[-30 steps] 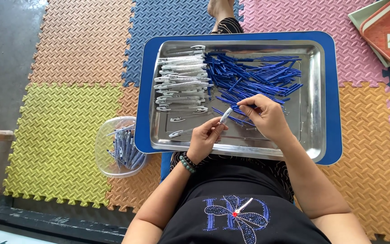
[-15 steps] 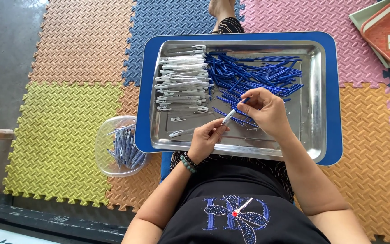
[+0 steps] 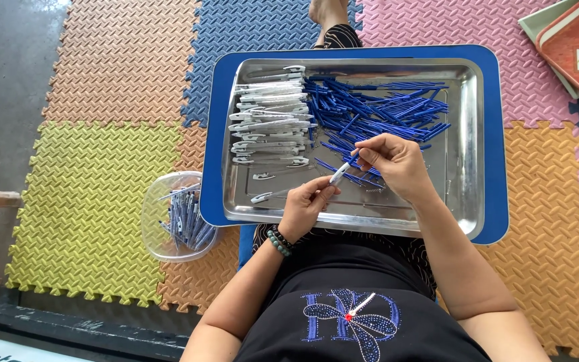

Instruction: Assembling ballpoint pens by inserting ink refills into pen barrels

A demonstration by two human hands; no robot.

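A thin pen part (image 3: pixel 340 173), white with a blue end, is pinched between both hands above the front middle of a metal tray (image 3: pixel 467 134). The left hand (image 3: pixel 306 208) grips its lower end with closed fingertips; the right hand (image 3: pixel 397 164) grips the upper end between thumb and fingers. Behind the hands lies a heap of blue pen barrels (image 3: pixel 376 114), and to its left a stack of white pen pieces (image 3: pixel 269 121). The tray sits on a blue board (image 3: pixel 497 141). A clear plastic tub (image 3: pixel 179 214) of pens stands left of it on foam floor mats (image 3: pixel 88 174).
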